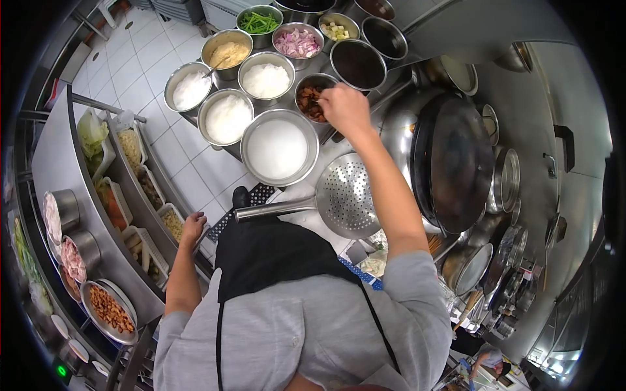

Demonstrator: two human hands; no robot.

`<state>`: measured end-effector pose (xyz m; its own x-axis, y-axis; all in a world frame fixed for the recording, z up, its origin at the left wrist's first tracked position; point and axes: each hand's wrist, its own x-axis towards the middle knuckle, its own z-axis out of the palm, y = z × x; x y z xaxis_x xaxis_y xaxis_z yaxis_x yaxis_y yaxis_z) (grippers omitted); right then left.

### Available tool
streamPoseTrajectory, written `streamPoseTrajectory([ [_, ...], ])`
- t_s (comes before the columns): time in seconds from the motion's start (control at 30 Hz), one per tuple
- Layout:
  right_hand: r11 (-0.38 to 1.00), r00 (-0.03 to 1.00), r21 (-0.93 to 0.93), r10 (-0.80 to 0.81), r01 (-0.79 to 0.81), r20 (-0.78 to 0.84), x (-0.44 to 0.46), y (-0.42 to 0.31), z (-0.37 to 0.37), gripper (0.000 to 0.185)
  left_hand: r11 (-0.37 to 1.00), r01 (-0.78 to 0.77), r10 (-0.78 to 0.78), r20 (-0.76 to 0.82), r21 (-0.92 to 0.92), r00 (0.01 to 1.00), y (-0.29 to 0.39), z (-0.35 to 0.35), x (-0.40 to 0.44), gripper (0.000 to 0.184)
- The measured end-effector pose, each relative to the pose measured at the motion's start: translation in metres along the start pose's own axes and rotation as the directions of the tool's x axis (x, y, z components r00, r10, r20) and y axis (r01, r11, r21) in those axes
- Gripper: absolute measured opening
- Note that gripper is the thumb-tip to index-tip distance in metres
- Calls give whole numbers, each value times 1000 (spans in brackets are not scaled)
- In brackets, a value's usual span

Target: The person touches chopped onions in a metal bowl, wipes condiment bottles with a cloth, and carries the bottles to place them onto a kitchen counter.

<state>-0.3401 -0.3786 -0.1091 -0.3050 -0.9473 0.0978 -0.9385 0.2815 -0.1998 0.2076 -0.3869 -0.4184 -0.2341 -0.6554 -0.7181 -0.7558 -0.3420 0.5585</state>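
Note:
My right hand [346, 108] reaches over a round metal pot of reddish-brown pieces [308, 99]. Its fingers are closed at the pot's rim, and what they grip is hidden. Loosely curled and holding nothing visible, my left hand [193, 228] hangs beside the rack of baskets. A perforated strainer ladle [349, 195] lies in front of me, its handle pointing left. Close to my right hand are a large pot of white granules [279, 148], a smaller pot of white powder [266, 81] and a pot of dark liquid [358, 64].
To the right stands a big dark wok [454, 163]. Further pots hold chopped green vegetable [259, 23], chopped pink onion [298, 42] and tan paste [229, 55]. On the left, a steel counter [124, 228] borders baskets of vegetables [120, 202]. A bowl of nuts [111, 309] sits lower left.

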Motion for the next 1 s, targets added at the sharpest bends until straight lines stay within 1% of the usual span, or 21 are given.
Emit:
streamPoseTrajectory([
  [0.03, 997, 997, 35, -67, 65, 36, 11, 0, 12, 13, 999, 15, -15, 3, -30, 1000, 4, 0, -3, 42],
  [0.1, 997, 989, -17, -74, 76, 129, 23, -1, 30, 13, 994, 45, -45, 2, -95, 999, 20, 3, -15, 37],
  [0.17, 995, 972, -59, -61, 76, 225, 35, -6, 39, 12, 988, 48, -48, 6, -146, 999, 26, 6, -23, 38],
  [0.2, 994, 972, -57, -77, 92, 220, 37, -7, 42, 13, 983, 52, -51, 7, -174, 999, 27, 5, -28, 38],
  [0.23, 993, 972, -56, -93, 108, 216, 38, -8, 42, 13, 991, -4, 1, -22, -135, 1000, 20, 7, -27, 37],
  [0.3, 988, 970, -43, -136, 148, 200, 38, -8, 45, 14, 991, 14, -20, -45, -133, 999, 2, 9, -29, 38],
  [0.33, 990, 970, -23, -131, 138, 205, 38, -9, 45, 13, 991, 22, -29, -53, -131, 998, -4, 11, -30, 39],
  [0.4, 994, 971, 10, -111, 111, 213, 37, -12, 43, 12, 994, 27, -34, -59, -106, 998, -46, 16, -18, 40],
  [0.43, 997, 970, 23, -78, 74, 229, 38, -13, 40, 10, 996, 21, -26, -58, -86, 998, -52, 16, -20, 40],
  [0.47, 998, 975, 31, -59, 53, 216, 38, -13, 38, 10, 998, 12, -15, -56, -64, 998, -57, 16, -21, 40],
  [0.57, 999, 982, 48, 11, -20, 188, 35, -13, 32, 8, 993, 68, -72, -45, -92, 996, -66, 13, -28, 40],
  [0.6, 999, 983, 39, 19, -27, 184, 34, -11, 32, 9, 989, 41, -51, -60, -145, 997, -67, 13, -29, 41],
  [0.63, 999, 983, 29, 29, -35, 180, 31, -8, 35, 9, 980, 14, -30, -76, -197, 997, -88, 17, -17, 41],
  [0.67, 999, 983, 19, 41, -45, 177, 28, -6, 36, 9, 969, -13, -10, -90, -247, 996, -89, 16, -15, 42],
  [0.7, 999, 991, 33, 34, -38, 127, 25, -4, 37, 9, 975, 22, -38, -68, -220, 997, -89, 14, -14, 42],
  [0.77, 998, 1000, 57, 21, -22, 21, 17, -2, 34, 10, 983, 86, -92, -30, -162, 995, -63, 4, -23, 43],
  [0.87, 997, 997, 31, 67, -68, 42, 9, -9, 25, 11, 999, 38, -40, -41, -33, 998, -53, -3, -15, 43],
  [0.97, 998, 998, 34, 56, -57, 34, 7, -10, 29, 15, 999, 14, -14, -22, 30, 1000, -37, -11, -7, 43],
  [1.0, 998, 998, 44, 40, -38, -43, 4, -10, 30, 18, 1000, 13, -13, -14, 14, 1000, -30, -10, -6, 44],
])
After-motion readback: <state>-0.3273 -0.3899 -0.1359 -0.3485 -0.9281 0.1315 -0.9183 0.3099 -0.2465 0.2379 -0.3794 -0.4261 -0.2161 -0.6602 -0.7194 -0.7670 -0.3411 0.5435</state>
